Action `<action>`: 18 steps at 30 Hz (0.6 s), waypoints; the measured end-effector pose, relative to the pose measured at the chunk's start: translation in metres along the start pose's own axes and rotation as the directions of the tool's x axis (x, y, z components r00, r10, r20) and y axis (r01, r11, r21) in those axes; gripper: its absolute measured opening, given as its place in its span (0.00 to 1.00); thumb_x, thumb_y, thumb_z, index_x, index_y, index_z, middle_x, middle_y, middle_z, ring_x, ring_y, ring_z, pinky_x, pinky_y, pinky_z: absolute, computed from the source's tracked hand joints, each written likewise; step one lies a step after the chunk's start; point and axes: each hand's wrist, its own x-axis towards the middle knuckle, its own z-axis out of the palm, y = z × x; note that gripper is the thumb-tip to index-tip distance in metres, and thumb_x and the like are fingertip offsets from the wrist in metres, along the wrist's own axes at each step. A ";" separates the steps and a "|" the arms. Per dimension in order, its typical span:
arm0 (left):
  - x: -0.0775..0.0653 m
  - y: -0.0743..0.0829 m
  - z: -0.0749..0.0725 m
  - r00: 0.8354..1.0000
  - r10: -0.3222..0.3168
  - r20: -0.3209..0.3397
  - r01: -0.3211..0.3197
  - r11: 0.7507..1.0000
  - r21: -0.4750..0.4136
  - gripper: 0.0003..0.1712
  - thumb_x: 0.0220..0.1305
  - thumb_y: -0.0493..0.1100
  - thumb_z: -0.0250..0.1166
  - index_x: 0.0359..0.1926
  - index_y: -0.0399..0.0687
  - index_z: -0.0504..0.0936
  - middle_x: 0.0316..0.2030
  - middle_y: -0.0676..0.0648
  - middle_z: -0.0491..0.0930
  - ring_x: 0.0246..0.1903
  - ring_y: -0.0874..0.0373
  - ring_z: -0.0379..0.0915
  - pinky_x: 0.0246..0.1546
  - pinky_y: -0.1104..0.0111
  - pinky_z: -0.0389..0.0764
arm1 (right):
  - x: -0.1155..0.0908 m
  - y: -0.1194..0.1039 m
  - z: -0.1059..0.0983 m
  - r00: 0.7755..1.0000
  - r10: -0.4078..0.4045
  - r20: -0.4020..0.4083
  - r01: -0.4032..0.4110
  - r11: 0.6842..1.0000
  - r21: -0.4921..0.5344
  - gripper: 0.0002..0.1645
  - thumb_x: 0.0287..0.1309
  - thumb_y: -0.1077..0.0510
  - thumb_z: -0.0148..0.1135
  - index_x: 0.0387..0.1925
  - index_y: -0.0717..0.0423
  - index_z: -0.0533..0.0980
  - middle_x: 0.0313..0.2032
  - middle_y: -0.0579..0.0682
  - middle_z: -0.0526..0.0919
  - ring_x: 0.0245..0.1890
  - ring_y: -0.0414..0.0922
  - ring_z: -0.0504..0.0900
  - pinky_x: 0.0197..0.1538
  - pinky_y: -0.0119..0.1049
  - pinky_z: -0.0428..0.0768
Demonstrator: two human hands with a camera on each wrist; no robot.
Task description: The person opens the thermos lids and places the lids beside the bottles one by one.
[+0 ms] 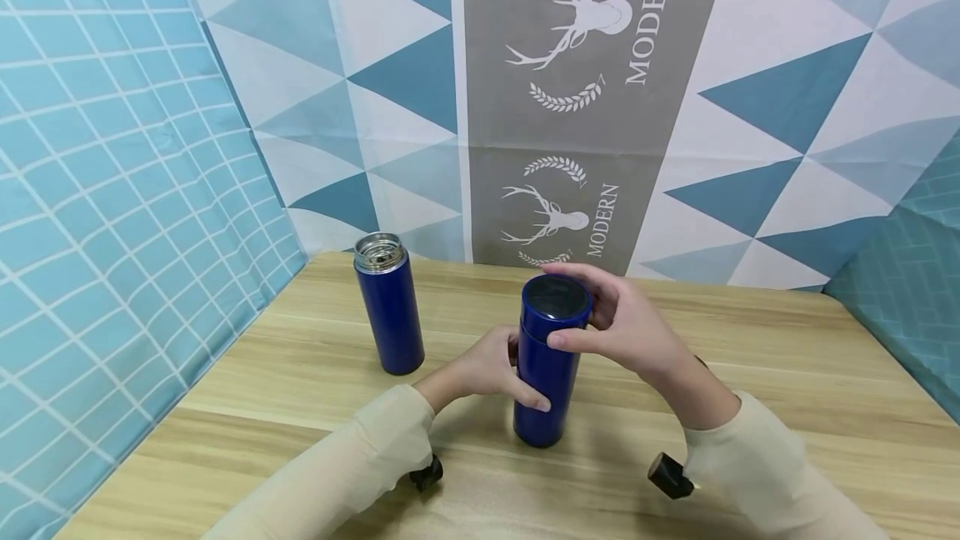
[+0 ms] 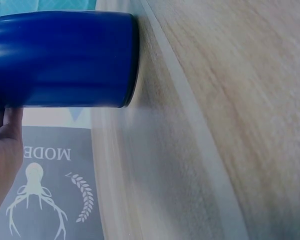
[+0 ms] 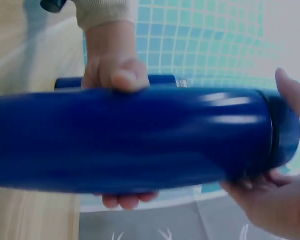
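A blue thermos flask (image 1: 546,390) stands upright in front of me, its lid (image 1: 557,297) on, with a dark glossy top. My left hand (image 1: 491,363) grips the body around its middle, thumb across the front. Around the lid curls my right hand (image 1: 633,325), thumb at the near side and fingers behind. The right wrist view shows the flask body (image 3: 155,142) lying across the picture, the left hand (image 3: 112,70) wrapped round it and the right hand (image 3: 282,202) at the lid end. In the left wrist view the flask's base (image 2: 125,60) is close to the table.
A second blue flask (image 1: 393,319) stands lidless to the left, its steel threaded neck (image 1: 378,252) showing. The wooden table (image 1: 247,423) ends at a patterned cloth backdrop (image 1: 405,132). A blue tiled-pattern sheet (image 1: 97,148) hangs on the left. Dark wrist-worn pieces hang below both sleeves.
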 end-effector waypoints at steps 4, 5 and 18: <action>0.000 0.000 0.000 1.000 0.011 0.008 -0.011 1.000 -0.014 0.36 0.38 0.31 0.76 0.54 0.40 0.76 0.49 0.38 0.83 0.41 0.66 0.81 0.49 0.71 0.81 | -0.002 -0.001 0.007 0.998 0.011 -0.067 -0.011 1.000 0.000 0.41 0.49 0.65 0.71 0.66 0.58 0.65 0.61 0.70 0.71 0.55 0.55 0.80 0.54 0.29 0.81; 0.000 -0.001 0.000 1.000 0.013 0.009 -0.013 1.000 -0.017 0.36 0.38 0.31 0.76 0.54 0.39 0.76 0.49 0.38 0.83 0.41 0.66 0.81 0.48 0.71 0.81 | -0.002 0.000 0.008 0.997 0.007 -0.072 -0.007 1.000 0.001 0.41 0.49 0.65 0.71 0.65 0.58 0.66 0.61 0.70 0.71 0.54 0.55 0.80 0.54 0.30 0.81; -0.001 -0.001 -0.001 1.000 -0.006 0.013 0.007 1.000 -0.021 0.36 0.38 0.32 0.76 0.54 0.40 0.76 0.49 0.39 0.83 0.41 0.65 0.81 0.49 0.72 0.81 | 0.003 0.005 -0.001 0.999 -0.030 -0.010 0.030 0.998 -0.052 0.39 0.49 0.65 0.71 0.64 0.62 0.67 0.59 0.70 0.73 0.54 0.58 0.80 0.55 0.31 0.81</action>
